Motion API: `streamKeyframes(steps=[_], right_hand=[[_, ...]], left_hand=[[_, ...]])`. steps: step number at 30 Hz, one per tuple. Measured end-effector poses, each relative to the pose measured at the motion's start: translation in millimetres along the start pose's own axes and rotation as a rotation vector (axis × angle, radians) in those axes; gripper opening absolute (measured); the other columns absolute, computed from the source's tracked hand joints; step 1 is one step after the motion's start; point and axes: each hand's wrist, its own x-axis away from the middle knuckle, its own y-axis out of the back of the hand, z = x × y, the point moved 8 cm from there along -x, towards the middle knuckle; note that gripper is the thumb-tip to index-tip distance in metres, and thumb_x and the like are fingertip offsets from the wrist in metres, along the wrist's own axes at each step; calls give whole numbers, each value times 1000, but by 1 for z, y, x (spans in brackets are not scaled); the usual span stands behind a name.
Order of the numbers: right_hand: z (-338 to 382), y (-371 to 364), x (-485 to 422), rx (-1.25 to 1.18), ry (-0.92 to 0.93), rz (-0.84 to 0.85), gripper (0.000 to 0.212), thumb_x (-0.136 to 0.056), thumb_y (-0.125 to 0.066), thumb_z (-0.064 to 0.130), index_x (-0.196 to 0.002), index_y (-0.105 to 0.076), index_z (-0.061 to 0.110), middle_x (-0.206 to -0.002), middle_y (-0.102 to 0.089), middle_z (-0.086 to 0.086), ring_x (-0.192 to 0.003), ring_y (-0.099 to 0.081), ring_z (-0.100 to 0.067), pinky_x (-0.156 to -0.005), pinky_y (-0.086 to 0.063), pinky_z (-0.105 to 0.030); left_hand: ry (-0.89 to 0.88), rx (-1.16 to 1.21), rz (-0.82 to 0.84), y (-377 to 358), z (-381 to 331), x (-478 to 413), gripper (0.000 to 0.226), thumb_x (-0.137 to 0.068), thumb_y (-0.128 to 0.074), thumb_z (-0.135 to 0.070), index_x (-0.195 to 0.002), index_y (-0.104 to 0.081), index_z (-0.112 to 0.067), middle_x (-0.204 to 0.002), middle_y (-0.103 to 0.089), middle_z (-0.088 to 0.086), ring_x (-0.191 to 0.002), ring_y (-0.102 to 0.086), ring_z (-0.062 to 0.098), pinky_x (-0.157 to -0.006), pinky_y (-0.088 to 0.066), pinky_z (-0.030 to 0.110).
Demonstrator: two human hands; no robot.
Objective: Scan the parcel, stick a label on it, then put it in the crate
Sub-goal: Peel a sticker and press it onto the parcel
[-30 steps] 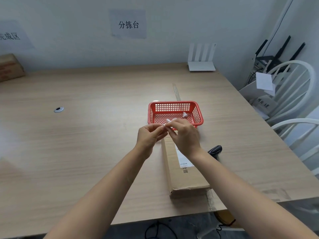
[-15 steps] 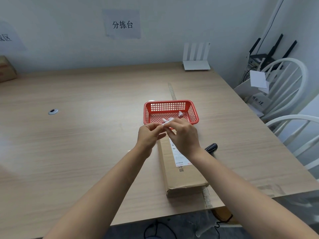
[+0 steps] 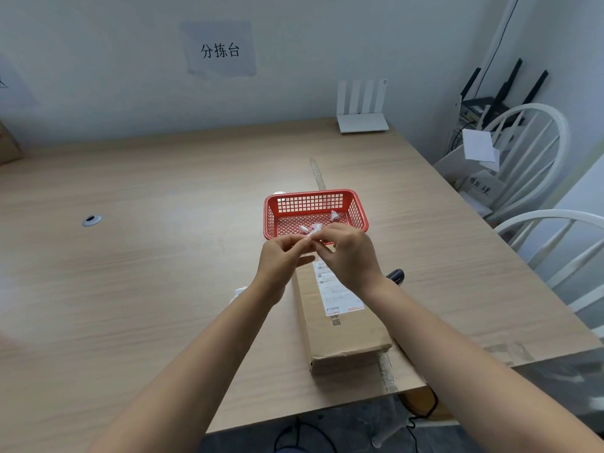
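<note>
Both hands meet above the far end of the parcel (image 3: 340, 322), just in front of the red crate (image 3: 358, 204). The left hand (image 3: 281, 256) and the right hand (image 3: 349, 253) pinch a small white scrap, apparently a label (image 3: 310, 232) on its backing, between thumb and forefinger. Fingers of both hands are closed on it, tips nearly touching each other. Judged from the pose, the label is being peeled or separated, not yet applied.

The parcel is a long, flat brown cardboard box. It lies lengthwise on the table (image 3: 147, 256), near end close to the table edge, far end under the hands and just short of the crate. A white printed shipping slip (image 3: 340, 295) already sits on its top face. Whether a second, new label is on it I cannot tell; none shows.

A dark scanner (image 3: 395, 276) lies on the table just right of the parcel, partly hidden behind the right wrist. It is set down, held by nobody. That suggests the scan step is finished, though nothing here confirms it.

The crate stands upright beyond the parcel. A few small white bits (image 3: 335, 215) lie in its bottom, possibly peeled backings or more labels; too small to say. The parcel is not inside it.

Progress estimate: scan probably done; labelling in hand, at the peel stage. Left to do: press the label onto the parcel, then lift the parcel into the crate. The parcel looks longer than the crate, so it may sit across the rim instead of inside.
</note>
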Motion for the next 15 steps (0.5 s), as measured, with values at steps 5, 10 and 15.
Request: streamKeyframes(steps=[5,10,15], right_hand=[[4,5,2,57,48,-19,8,-76,-68,12,-81,-73,8,-74,-74,-9,-67,-67,-24,-54,-49,-26],[6,9,3,76,65,-27,10,-76,-66,14,-80,-73,8,-72,-74,-10,-66,-67,-25,-51,-54,-32],[8,11,4,84,81,-27,11,-76,-65,14,-80,-73,8,-73,-74,-10,-66,-68,-26,-50,-56,-34]], left_hand=[[6,3,3,-2,1,-1,16,-88,-54,-7,-78,-66,-7,-77,-66,7,-71,-67,13,-66,-58,18],[-7,-27,18,-4,-3,0,19,-88,-54,-6,-72,-64,-12,-76,-66,6,-65,-69,9,-62,-58,16],[-4,16,20,-7,-1,0,20,-87,-55,-4,-70,-62,-13,-68,-69,1,-60,-71,8,-63,-59,20]])
